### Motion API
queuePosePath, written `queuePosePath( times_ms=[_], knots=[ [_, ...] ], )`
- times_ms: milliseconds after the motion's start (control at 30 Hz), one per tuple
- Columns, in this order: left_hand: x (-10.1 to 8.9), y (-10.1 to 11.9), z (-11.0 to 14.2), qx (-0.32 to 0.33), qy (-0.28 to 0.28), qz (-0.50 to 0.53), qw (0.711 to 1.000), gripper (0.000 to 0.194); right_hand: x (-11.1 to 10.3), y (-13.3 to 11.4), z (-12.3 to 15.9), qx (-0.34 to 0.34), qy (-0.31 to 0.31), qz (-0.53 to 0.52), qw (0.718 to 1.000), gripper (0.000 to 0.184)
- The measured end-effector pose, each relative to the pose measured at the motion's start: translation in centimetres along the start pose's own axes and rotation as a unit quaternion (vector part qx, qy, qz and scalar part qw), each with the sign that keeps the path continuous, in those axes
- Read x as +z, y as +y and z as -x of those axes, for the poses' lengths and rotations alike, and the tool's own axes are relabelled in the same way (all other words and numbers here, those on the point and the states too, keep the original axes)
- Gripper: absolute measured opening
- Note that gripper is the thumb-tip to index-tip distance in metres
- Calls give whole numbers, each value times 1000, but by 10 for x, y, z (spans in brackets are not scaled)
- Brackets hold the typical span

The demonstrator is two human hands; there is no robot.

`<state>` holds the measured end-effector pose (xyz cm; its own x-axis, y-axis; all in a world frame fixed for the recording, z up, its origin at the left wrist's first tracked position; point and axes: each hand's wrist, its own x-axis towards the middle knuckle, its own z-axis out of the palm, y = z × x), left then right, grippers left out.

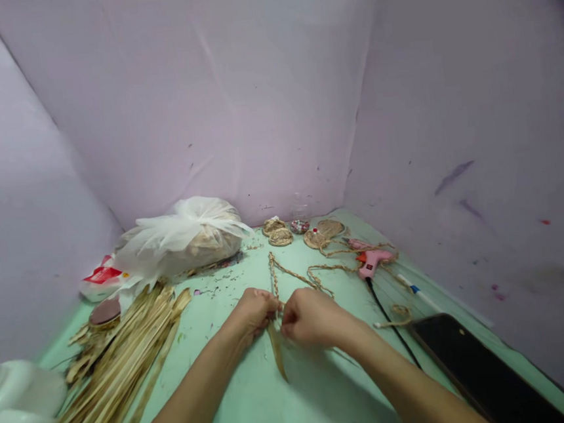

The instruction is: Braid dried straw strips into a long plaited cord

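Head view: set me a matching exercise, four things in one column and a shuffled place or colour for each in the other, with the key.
1. Glue gun
2. Braid
3. Phone
4. Bag

A. Black, lying flat
B. White, translucent
C. Pink
D. Runs to the left hand

Pairs: 1-C, 2-D, 3-A, 4-B

My left hand (257,309) and right hand (308,318), below centre, hide the near end of the braid (274,276). The edge cuts off the white pot (27,402) and dry strips (106,378) at lower left, the black phone (477,359) at lower right. Left of centre, I can't tell what fills the tied bag (192,229); near centre, the coloured bits (300,227) are too small to name.
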<state>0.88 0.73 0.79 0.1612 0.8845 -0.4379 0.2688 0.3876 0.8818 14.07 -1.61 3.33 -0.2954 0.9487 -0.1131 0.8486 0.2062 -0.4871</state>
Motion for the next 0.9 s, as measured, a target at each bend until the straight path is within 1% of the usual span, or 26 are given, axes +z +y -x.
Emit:
queuePosePath(
  times_ms=[33, 67, 100, 133, 167, 200, 233, 267, 300, 367, 400, 433, 500, 600, 667, 767, 867, 900],
  knots=[
    [-3, 0, -1, -2, -9, 2, 1000, 5, -5, 6, -3, 13, 8, -48, 999, 10],
    [-6, 1, -1, -6, -16, 2, 1000, 7, -9, 10, -7, 32, 39, -101, 994, 11],
    [-9, 2, -2, -12, -23, 2, 1000, 8, -12, 14, -11, 62, 73, -161, 982, 12],
    [-11, 2, -2, -16, -31, 3, 999, 9, -13, 16, -15, 93, 100, -226, 965, 14],
    [-13, 2, -3, -18, -39, 5, 999, 10, -12, 15, -18, 122, 112, -290, 942, 16],
    [-15, 2, -3, -17, -47, 10, 999, 10, -10, 13, -21, 146, 106, -349, 919, 18],
    [-16, 2, -3, -15, -56, 15, 998, 10, -7, 10, -24, 159, 85, -395, 901, 18],
    [-17, 2, -3, -13, -62, 19, 998, 10, -2, 6, -26, 163, 55, -425, 889, 17],
    [-18, 1, -4, -11, -66, 20, 998, 10, 3, 2, -27, 161, 24, -439, 884, 15],
    [-18, 0, -4, -7, -70, 15, 997, 8, 14, -2, -30, 147, -25, -435, 888, 12],
    [-17, 0, -4, -2, -71, 8, 997, 7, 19, -2, -31, 141, -34, -426, 893, 12],
    [-17, 0, -3, 3, -70, -2, 998, 6, 25, 0, -33, 138, -33, -416, 898, 14],
    [-15, 0, -3, 7, -60, -33, 998, 4, 34, 7, -38, 137, -12, -395, 908, 15],
    [-12, 1, -4, 5, -19, -114, 993, 8, 45, 19, -45, 137, 19, -370, 918, 15],
    [-12, 1, -5, 13, 9, -183, 983, 13, 49, 23, -46, 139, 27, -363, 921, 14],
    [-14, 4, 0, 41, 41, -296, 954, 18, 50, 21, -45, 146, 27, -369, 918, 12],
    [-8, 11, 13, 70, 114, -413, 901, 17, 48, 16, -42, 154, 31, -389, 908, 10],
    [-4, 13, 19, 75, 127, -436, 888, 16, 46, 15, -40, 158, 34, -398, 903, 9]
  ],
)
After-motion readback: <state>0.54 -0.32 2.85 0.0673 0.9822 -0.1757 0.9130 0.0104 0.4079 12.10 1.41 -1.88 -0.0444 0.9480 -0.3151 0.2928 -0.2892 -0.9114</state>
